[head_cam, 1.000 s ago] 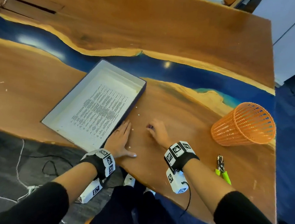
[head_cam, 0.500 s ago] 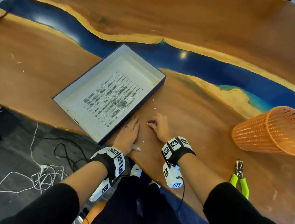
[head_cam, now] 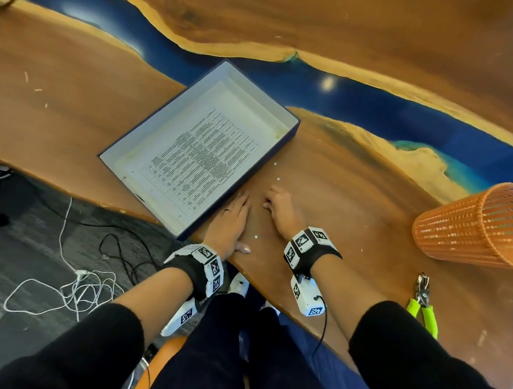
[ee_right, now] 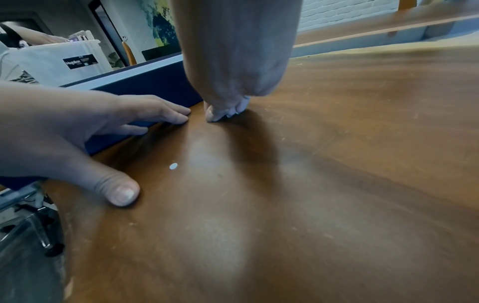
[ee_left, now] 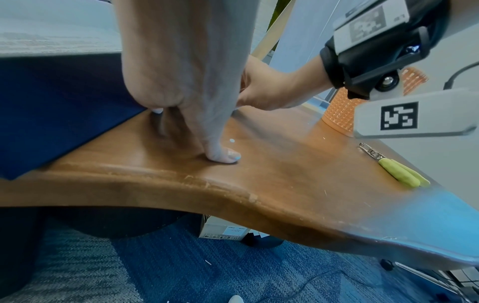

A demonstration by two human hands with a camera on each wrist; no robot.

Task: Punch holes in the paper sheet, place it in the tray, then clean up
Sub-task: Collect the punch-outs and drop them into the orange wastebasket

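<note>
The printed paper sheet (head_cam: pixel 203 156) lies flat inside the blue-walled tray (head_cam: pixel 294 126). My left hand (head_cam: pixel 234 220) rests flat on the table, fingers along the tray's near wall (ee_left: pixel 64 106) and thumb (ee_left: pixel 224 157) spread out. My right hand (head_cam: pixel 278 208) is just to its right, its fingertips (ee_right: pixel 223 113) bunched together and pressed tip-down on the wood; anything between them is hidden. Small white paper dots lie loose: one (head_cam: pixel 256 237) between my wrists, seen also as a dot (ee_right: pixel 173 166) near my left thumb, and two dots (head_cam: pixel 278 179) beyond my right hand.
An orange mesh basket (head_cam: pixel 476 230) lies on its side at the right. A hole punch with green handles (head_cam: pixel 423 302) sits near the table's front edge, right of my right arm. Cables lie on the floor (head_cam: pixel 72 290) at the left.
Both hands stay in almost the same spots beside the tray, the right fingertips still bunched on the wood. Only the head view has shifted, bringing the tray and basket to new places in the picture.
</note>
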